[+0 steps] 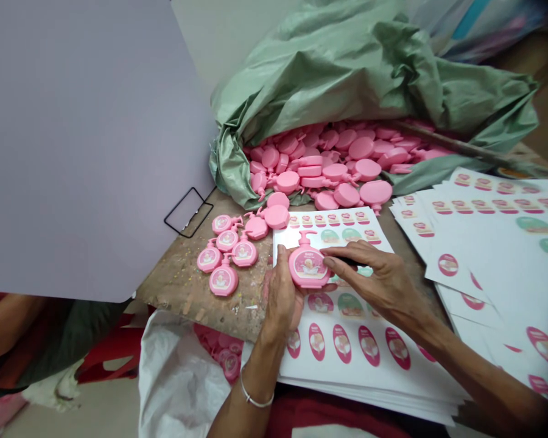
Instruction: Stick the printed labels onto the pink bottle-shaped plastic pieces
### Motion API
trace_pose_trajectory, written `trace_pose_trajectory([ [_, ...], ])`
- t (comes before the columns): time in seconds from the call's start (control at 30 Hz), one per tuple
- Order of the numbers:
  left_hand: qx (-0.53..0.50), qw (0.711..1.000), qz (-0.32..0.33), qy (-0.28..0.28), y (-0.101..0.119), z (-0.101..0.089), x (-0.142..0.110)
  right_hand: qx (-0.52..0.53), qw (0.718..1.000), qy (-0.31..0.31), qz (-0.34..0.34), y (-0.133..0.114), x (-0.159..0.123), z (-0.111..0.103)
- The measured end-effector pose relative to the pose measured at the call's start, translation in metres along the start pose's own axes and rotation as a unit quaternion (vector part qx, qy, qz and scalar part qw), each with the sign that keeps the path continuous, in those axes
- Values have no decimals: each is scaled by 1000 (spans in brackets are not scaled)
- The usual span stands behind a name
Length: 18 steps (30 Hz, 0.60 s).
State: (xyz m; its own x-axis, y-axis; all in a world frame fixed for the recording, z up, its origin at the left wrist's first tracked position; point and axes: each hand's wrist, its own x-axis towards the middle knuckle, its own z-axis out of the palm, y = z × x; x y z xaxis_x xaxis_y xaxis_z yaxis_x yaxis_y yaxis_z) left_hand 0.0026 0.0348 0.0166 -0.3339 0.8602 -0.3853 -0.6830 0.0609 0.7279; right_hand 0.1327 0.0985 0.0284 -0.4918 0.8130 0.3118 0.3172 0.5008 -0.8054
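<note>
A pink toy pump bottle [307,278] with a baby label on its front stands upright in my left hand [281,295], its fingers wrapped round the left side and back. My right hand [377,274] has its thumb and forefinger at the bottle's right edge, touching the label's side. A slim black tool [352,262] shows between those fingers; its tip and kind are hidden. Beneath both hands lies a stack of white sticker sheets [347,380] with pink oval and green stickers.
Several labelled bottles [223,280] lie on the worn table [182,283] at left. Plain pink bottles [347,194] spill from a green sack [329,79] behind. More sticker sheets [497,261] spread at right. A white sack [178,377] with pink pieces hangs below the table edge. A grey panel [86,140] stands left.
</note>
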Motion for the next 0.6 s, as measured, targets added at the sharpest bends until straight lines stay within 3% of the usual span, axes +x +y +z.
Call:
trace_pose_trajectory([
  [0.6,6,1000,11,6,4,2,-3,-12,999,19,-23,-1,0,3],
])
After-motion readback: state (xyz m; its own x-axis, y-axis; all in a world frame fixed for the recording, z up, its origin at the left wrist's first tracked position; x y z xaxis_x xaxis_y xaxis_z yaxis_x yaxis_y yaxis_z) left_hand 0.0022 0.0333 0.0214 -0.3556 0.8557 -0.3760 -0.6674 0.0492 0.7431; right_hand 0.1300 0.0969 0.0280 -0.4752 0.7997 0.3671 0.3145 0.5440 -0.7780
